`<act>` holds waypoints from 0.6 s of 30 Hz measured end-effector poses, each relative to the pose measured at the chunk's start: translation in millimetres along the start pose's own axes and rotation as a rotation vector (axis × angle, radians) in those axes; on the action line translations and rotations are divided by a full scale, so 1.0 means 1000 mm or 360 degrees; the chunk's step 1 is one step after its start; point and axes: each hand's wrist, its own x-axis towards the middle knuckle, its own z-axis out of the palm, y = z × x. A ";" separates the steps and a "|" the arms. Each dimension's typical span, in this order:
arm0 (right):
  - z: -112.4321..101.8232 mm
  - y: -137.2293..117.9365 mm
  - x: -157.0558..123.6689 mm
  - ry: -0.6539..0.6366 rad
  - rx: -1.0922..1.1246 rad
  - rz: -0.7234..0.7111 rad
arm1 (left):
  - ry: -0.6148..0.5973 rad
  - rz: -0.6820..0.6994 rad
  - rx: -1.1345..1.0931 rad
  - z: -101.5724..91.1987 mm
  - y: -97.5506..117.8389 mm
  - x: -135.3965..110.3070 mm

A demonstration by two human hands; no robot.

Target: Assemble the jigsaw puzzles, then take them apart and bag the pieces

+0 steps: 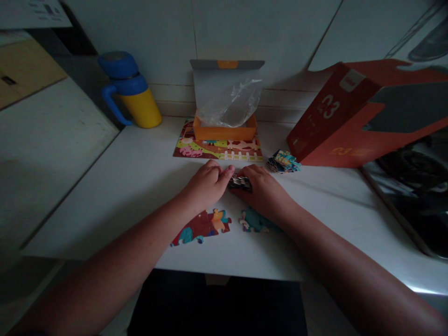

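Just beyond the middle of the counter, my right hand point(261, 187) is closed around a stack of puzzle pieces point(242, 183), their dark and pale edges showing. Against the left end of that stack is my left hand point(210, 184), fingers curled and thumb raised; whatever lies inside them is hidden. Nearer me, joined puzzle pieces point(203, 226) in red, orange and teal lie flat, partly behind my left forearm. Some teal puzzle pieces point(257, 220) are partly covered by my right hand and wrist. Another pile of puzzle pieces point(284, 161) rests beyond my right hand.
An open orange box point(226, 134) with a clear plastic bag point(231, 105) stands on a farm picture sheet point(213, 151) by the wall. To the left is a blue and yellow jug point(142, 105). A large red box point(325, 116) and a stove point(413, 186) flank the right.
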 end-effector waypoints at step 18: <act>-0.002 0.001 -0.005 0.0089 0.0230 0.0089 | -0.0190 -0.0089 -0.0311 -0.034 0.002 -0.008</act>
